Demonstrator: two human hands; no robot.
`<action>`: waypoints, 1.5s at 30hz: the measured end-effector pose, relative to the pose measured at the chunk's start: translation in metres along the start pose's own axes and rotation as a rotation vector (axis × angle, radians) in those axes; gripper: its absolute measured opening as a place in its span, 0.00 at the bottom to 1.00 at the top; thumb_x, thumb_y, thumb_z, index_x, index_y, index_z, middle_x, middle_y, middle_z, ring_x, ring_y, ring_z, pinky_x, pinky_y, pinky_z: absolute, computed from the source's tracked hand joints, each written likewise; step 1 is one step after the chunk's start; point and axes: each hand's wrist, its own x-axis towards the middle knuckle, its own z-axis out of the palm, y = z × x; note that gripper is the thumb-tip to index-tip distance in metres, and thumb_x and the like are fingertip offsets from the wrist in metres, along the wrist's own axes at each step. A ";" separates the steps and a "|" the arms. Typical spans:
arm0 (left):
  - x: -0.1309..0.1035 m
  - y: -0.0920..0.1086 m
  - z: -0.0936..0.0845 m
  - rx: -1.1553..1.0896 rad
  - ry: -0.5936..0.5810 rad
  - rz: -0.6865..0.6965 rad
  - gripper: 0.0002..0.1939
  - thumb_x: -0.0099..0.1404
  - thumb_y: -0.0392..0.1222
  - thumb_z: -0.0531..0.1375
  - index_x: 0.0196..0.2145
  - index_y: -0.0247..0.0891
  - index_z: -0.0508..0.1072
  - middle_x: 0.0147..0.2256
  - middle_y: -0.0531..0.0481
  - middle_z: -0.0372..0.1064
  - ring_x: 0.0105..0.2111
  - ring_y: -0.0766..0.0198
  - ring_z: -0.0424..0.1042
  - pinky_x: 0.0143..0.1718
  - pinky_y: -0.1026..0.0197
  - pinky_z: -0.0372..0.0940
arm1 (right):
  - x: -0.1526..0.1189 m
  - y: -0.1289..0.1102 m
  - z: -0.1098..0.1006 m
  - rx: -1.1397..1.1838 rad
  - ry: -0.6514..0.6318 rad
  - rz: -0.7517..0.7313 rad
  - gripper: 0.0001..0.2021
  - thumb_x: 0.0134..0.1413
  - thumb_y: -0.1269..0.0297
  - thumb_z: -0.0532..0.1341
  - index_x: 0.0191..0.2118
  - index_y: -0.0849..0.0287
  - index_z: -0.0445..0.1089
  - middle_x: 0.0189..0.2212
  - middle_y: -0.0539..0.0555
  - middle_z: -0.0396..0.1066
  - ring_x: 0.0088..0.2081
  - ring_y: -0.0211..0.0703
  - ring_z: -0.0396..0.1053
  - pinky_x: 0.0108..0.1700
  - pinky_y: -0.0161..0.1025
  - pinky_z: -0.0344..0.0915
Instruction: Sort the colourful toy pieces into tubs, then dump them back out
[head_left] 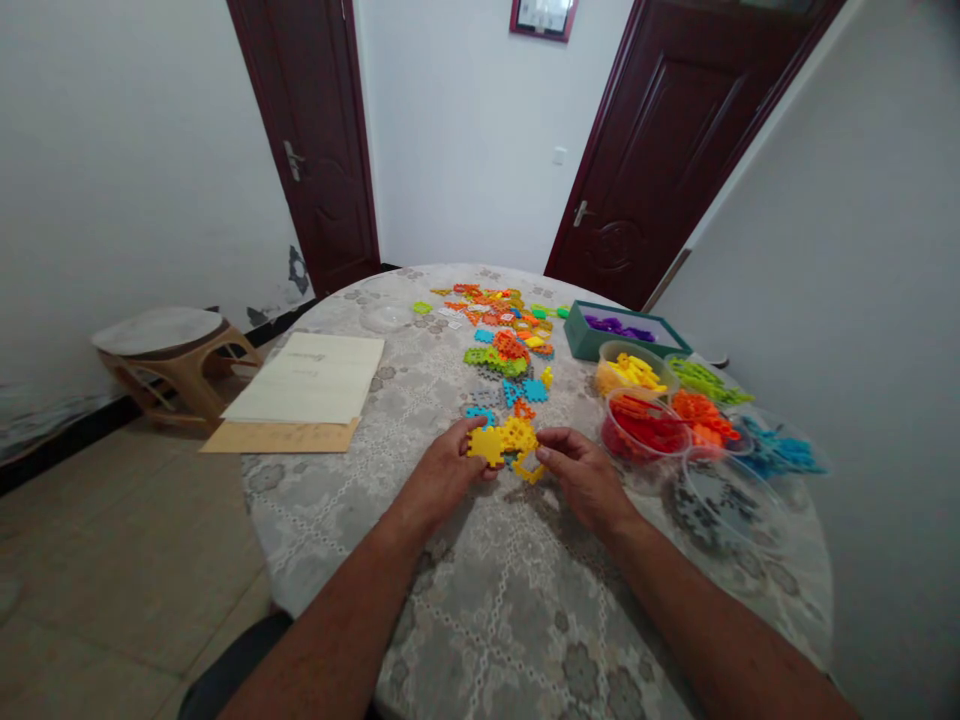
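Note:
Several flat yellow toy pieces [517, 434] with notched edges are held together over the near middle of the table. My left hand [454, 462] grips a solid yellow piece [486, 446] between thumb and fingers. On the other side, my right hand [579, 465] pinches the edge of the yellow pieces, near a frame-like one [529, 467] that hangs lowest. Just beyond the hands lie blue [535, 390], grey and orange pieces. A stack of green pieces [495, 360] and an orange-red one [511, 345] sit farther back.
Tubs of yellow [632, 374], red [649, 424], orange [703, 417], green, blue and grey [716, 500] pieces stand at the right, with a green box [585, 335] of purple ones behind. Paper sheets [309, 380] lie at the left; a stool [161, 332] stands beyond. Loose pieces [495, 305] cover the far middle.

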 end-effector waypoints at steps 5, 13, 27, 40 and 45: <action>-0.008 -0.004 0.003 -0.003 -0.159 -0.097 0.32 0.58 0.32 0.61 0.62 0.41 0.71 0.59 0.37 0.71 0.52 0.53 0.75 0.46 0.56 0.74 | -0.004 0.006 0.007 -0.159 -0.042 -0.002 0.16 0.46 0.54 0.76 0.40 0.55 0.80 0.33 0.51 0.78 0.34 0.43 0.72 0.37 0.40 0.68; -0.014 0.000 0.006 -0.158 -0.210 -0.123 0.23 0.59 0.34 0.65 0.54 0.38 0.78 0.54 0.33 0.72 0.50 0.51 0.75 0.41 0.53 0.77 | -0.005 0.019 0.014 -0.372 -0.098 -0.129 0.14 0.58 0.53 0.69 0.44 0.55 0.79 0.32 0.51 0.76 0.30 0.42 0.70 0.33 0.39 0.68; -0.002 0.004 -0.002 -0.317 0.227 -0.092 0.24 0.64 0.30 0.60 0.57 0.40 0.70 0.51 0.38 0.74 0.47 0.54 0.78 0.41 0.52 0.80 | 0.025 0.035 -0.013 -1.216 -0.085 -0.703 0.15 0.67 0.63 0.62 0.56 0.57 0.75 0.56 0.63 0.75 0.60 0.58 0.69 0.64 0.60 0.63; -0.006 0.000 0.000 -0.385 0.091 -0.130 0.21 0.66 0.42 0.69 0.54 0.36 0.71 0.54 0.33 0.73 0.46 0.56 0.78 0.41 0.56 0.78 | 0.004 0.006 -0.002 -0.865 0.058 -0.790 0.11 0.70 0.63 0.57 0.51 0.51 0.76 0.48 0.59 0.77 0.51 0.51 0.75 0.57 0.52 0.73; -0.008 -0.001 0.002 -0.383 0.045 -0.088 0.23 0.62 0.34 0.69 0.54 0.34 0.72 0.51 0.34 0.74 0.45 0.57 0.78 0.42 0.58 0.77 | -0.011 0.014 0.016 -0.890 -0.257 -0.852 0.14 0.71 0.65 0.58 0.55 0.47 0.77 0.52 0.58 0.76 0.54 0.49 0.75 0.57 0.50 0.74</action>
